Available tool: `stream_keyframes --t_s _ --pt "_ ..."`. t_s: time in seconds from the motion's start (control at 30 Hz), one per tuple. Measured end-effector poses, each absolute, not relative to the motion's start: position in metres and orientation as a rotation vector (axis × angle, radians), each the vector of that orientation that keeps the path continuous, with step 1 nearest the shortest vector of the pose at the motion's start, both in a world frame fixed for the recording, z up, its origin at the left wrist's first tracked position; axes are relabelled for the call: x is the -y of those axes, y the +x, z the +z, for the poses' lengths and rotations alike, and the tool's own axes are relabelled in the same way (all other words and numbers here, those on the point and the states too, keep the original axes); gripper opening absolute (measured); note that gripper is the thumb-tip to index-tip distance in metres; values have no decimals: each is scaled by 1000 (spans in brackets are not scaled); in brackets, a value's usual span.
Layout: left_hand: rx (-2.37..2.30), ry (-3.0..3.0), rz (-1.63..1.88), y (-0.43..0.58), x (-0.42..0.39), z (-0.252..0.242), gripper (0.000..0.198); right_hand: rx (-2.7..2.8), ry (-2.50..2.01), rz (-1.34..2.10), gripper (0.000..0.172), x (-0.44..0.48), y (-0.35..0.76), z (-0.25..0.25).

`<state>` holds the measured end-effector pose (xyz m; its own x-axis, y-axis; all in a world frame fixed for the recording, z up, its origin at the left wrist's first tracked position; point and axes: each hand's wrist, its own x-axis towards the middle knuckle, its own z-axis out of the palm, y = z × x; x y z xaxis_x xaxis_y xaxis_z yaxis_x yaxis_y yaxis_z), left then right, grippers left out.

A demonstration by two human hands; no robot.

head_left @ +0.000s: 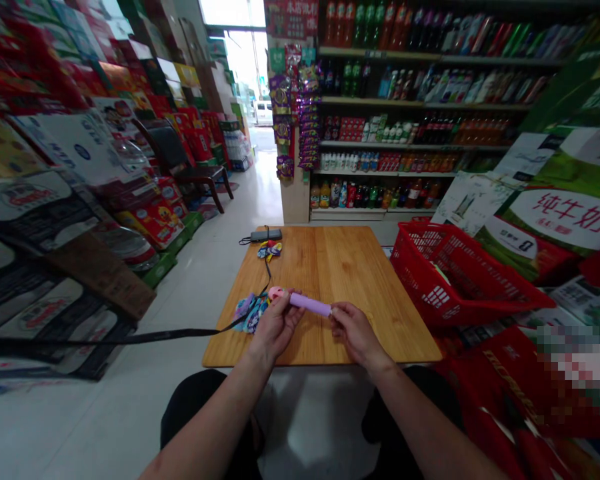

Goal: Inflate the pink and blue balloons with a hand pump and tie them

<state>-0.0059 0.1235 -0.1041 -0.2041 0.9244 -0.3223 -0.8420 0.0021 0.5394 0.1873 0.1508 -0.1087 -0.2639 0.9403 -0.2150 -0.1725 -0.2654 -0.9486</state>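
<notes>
A smooth light-purple strip [310,305] is stretched straight between my two hands above the wooden table [340,267]. My left hand [279,320] is closed round its left end. At its right end, the fingers of my right hand [351,327] pinch it. Close by my left fingertips is a round pink piece [277,292]; whether it touches them I cannot tell. Beside my left wrist lies a small heap of blue, purple and white patterned soft pieces [250,313]. Farther back on the table is a smaller yellow, red and blue bundle [269,250].
A black strap [155,335] crosses from the left onto the table, leading towards a dark grey device [267,235] at the back. Right of the table stands a red plastic basket [460,300]. Shelves of bottles [380,140] and stacked cartons [155,220] surround it.
</notes>
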Motion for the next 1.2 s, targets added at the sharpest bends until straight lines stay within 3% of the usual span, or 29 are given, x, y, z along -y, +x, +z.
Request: stream_keyframes --t_s 0.17,0.37,0.57,0.97,1.2 --pt "-711 80 1610 -25 -172 -118 12 723 -895 1969 40 -205 175 -126" --pt "-746 50 1667 -38 -229 -147 12 316 -686 2227 23 -271 161 -160" --pt "-743 44 1621 -34 -236 -176 12 168 -603 2315 6 -282 155 -175" --pt "-739 182 1853 -51 -208 -159 12 -136 -514 2196 19 -263 188 -158" --pt "-766 422 1692 -21 -195 -155 24 -208 -500 2296 19 -253 153 -188"
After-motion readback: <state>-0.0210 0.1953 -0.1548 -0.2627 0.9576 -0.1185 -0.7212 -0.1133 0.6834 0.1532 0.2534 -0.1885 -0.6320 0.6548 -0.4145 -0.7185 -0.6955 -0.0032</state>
